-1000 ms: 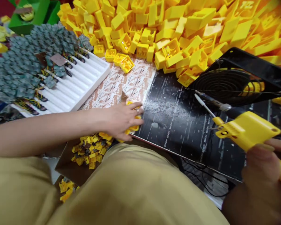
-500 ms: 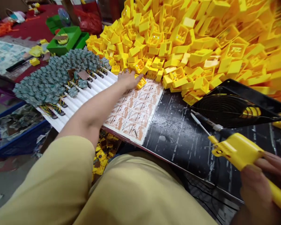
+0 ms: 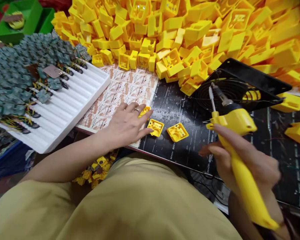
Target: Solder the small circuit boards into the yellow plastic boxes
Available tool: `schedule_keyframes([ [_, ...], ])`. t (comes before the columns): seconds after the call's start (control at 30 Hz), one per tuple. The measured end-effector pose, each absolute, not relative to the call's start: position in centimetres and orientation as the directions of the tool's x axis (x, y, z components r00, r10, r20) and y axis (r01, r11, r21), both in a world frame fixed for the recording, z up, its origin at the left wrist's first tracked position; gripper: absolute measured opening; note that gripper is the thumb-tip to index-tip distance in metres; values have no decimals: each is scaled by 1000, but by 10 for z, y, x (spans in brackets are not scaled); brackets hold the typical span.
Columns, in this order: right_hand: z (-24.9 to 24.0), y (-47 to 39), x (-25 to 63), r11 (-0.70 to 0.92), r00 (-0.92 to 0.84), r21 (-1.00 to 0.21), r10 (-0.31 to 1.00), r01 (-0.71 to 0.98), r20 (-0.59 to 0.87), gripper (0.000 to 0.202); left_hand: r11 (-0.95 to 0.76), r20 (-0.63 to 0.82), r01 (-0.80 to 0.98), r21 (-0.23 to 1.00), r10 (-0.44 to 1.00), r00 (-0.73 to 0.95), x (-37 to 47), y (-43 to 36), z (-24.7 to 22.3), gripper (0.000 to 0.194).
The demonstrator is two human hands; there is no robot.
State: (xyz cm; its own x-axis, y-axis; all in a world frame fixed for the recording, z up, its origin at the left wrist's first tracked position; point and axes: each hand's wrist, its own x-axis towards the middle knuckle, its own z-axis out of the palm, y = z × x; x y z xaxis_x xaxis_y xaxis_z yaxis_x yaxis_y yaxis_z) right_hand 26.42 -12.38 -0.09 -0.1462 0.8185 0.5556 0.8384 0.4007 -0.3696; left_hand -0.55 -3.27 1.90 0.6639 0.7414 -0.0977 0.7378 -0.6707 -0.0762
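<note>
My left hand (image 3: pixel 130 125) lies palm down with its fingers spread at the table's front edge. Its thumb touches a small open yellow case (image 3: pixel 156 128), and another yellow case (image 3: pixel 144 111) is partly hidden under its fingers. To their right a third open case (image 3: pixel 178 132) rests on the black table surface. My right hand (image 3: pixel 245 156) is closed round the handle of a yellow soldering tool (image 3: pixel 236 121), whose metal tip and thin white tube point up and away, in front of the black fan.
Yellow cases (image 3: pixel 170 30) are heaped along the back. A black fan (image 3: pixel 240 83) leans at the right. On the left, a ridged white foam tray (image 3: pixel 72 100) holds many grey-green wired parts (image 3: pixel 22 66). Green boxes (image 3: pixel 27 20) stand behind it.
My left hand has come back from the heap's edge to the front of the table, with yellow cases now beside it. The soldering tool in my right hand has turned more upright. The view has shifted.
</note>
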Motion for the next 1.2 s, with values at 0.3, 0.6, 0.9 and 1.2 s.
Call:
schedule_keyframes([
  [0.3,-22,-92,235,529,-430,-119,784,840,447,36,-795,-21,606,-8,606,795,14,-29,5,44],
  [0.6,-15,-104,252,597,-479,-328,794,732,375,54,-814,51,578,60,580,813,2,-28,10,78],
  [0.9,-26,-105,239,601,-473,-321,787,732,397,36,-846,61,471,250,500,864,-9,-25,-9,67],
  [1.2,-32,-98,230,636,-469,-367,760,679,449,58,-699,136,682,214,713,688,-37,0,-3,65],
])
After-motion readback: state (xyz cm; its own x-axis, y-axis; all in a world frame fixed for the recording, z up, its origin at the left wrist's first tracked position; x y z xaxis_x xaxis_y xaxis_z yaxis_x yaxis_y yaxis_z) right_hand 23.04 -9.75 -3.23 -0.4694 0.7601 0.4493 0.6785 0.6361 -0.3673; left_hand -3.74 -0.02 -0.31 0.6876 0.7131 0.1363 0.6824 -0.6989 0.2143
